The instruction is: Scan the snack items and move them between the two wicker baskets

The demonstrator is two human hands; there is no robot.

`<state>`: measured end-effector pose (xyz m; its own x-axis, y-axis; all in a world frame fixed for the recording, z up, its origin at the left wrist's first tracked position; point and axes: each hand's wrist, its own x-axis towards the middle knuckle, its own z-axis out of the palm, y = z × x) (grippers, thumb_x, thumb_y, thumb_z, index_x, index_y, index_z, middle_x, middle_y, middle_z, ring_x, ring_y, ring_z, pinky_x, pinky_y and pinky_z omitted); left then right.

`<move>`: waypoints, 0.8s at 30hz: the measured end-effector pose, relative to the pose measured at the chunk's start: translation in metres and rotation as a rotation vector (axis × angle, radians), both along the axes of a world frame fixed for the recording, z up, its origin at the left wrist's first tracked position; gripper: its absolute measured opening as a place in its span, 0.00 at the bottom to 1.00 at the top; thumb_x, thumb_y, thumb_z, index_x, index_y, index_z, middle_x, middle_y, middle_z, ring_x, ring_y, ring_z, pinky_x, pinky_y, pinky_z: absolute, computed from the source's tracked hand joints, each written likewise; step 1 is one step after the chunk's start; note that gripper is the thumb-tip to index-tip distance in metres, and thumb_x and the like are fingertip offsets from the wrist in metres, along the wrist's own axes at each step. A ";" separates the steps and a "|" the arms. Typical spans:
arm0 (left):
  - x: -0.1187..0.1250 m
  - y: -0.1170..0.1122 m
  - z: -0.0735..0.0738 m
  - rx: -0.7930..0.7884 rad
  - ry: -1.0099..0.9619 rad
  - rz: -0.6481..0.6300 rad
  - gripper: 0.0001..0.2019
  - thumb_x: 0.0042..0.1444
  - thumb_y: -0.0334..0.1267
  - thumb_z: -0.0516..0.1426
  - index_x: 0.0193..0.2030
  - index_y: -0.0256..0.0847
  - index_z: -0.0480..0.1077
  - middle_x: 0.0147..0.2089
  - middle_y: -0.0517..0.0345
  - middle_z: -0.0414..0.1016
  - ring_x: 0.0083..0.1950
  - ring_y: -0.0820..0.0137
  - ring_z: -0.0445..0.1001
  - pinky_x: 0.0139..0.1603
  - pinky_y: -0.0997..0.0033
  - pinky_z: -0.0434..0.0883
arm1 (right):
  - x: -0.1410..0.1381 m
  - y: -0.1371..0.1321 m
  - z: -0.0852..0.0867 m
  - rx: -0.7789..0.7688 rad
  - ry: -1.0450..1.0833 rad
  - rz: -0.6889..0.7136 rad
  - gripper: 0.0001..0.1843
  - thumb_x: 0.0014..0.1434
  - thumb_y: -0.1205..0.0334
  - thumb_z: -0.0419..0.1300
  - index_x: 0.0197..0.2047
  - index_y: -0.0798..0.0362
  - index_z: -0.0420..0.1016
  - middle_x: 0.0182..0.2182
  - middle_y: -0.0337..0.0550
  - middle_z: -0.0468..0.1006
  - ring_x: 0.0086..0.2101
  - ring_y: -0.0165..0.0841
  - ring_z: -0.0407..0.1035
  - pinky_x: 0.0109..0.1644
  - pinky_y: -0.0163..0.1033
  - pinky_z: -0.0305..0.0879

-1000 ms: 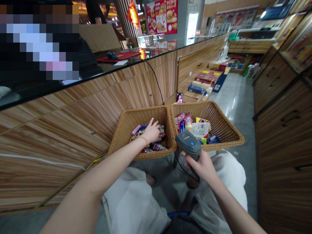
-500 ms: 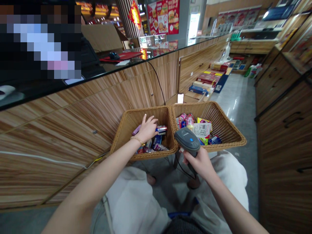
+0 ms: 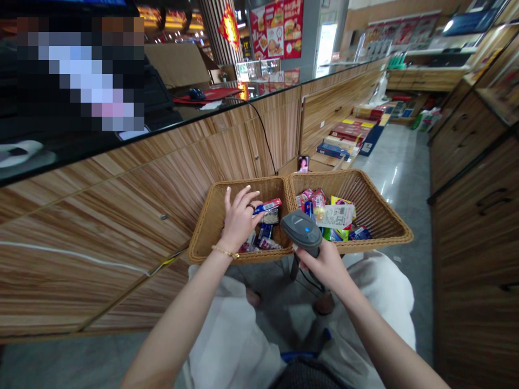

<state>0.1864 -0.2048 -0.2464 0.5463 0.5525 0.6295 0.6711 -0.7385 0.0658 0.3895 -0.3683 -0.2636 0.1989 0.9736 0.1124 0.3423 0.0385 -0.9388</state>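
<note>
Two wicker baskets stand side by side in front of me. My left hand is inside the left basket, and a blue-and-red snack packet is pinched at its fingers. Other wrapped snacks lie on that basket's floor. My right hand grips a grey corded barcode scanner with a lit blue dot, held just over the front rim of the right basket. That basket holds many bright packets and a printed paper slip.
A wood-panelled counter with a black glass top runs along the left. Dark wooden cabinets stand on the right. Between them, a tiled aisle leads to stacked boxes. A phone leans behind the baskets, and a black cable hangs down the counter.
The blue-and-red packet has risen and tilted up at my left hand, which has shifted toward the basket's left side. The scanner stays in my right hand, slightly left of before.
</note>
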 end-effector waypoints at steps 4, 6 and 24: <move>-0.001 -0.001 0.000 0.052 -0.012 -0.032 0.09 0.62 0.38 0.65 0.48 0.44 0.78 0.61 0.48 0.78 0.72 0.51 0.67 0.78 0.26 0.44 | -0.003 0.000 -0.002 -0.013 -0.044 0.011 0.08 0.56 0.55 0.59 0.29 0.48 0.70 0.17 0.41 0.79 0.20 0.40 0.76 0.30 0.40 0.70; -0.001 0.000 -0.001 0.065 -0.010 -0.037 0.09 0.61 0.38 0.66 0.48 0.43 0.78 0.61 0.48 0.78 0.72 0.50 0.66 0.77 0.26 0.45 | -0.002 0.001 -0.002 -0.009 -0.074 -0.001 0.09 0.56 0.54 0.59 0.29 0.48 0.69 0.18 0.41 0.79 0.21 0.41 0.76 0.30 0.40 0.69; -0.002 -0.005 0.000 0.092 0.004 -0.040 0.09 0.61 0.37 0.66 0.48 0.43 0.78 0.61 0.47 0.78 0.71 0.50 0.68 0.77 0.27 0.48 | -0.006 0.000 0.003 0.006 -0.239 0.008 0.06 0.56 0.55 0.58 0.30 0.47 0.67 0.20 0.43 0.79 0.28 0.45 0.79 0.35 0.40 0.67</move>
